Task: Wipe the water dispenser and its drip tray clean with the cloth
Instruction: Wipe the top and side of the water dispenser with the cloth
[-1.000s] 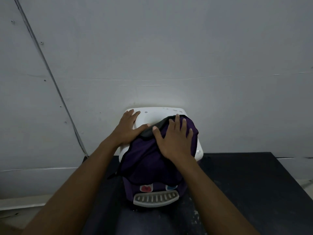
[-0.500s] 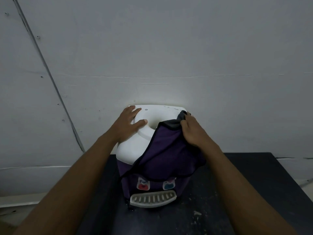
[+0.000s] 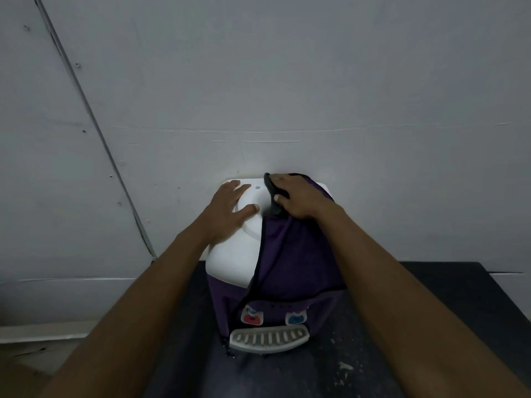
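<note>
Head view: water dispenser (image 3: 230, 262), white top and purple body, stands on the dark surface (image 3: 431, 311) against the grey wall (image 3: 287, 81). Purple cloth (image 3: 296, 259) is draped over its right half, hanging down the front to just above the red tap (image 3: 252, 317) and blue tap (image 3: 296, 317). Right hand (image 3: 298, 196) at top rear edge, grip closed on the cloth's dark hem. Left hand (image 3: 230, 208) flat on the white top, fingers spread, holding nothing. Grey drip tray (image 3: 268, 337) at the front base, uncovered.

Grey panelled wall (image 3: 287, 81); dark table (image 3: 448, 311); dim light.
</note>
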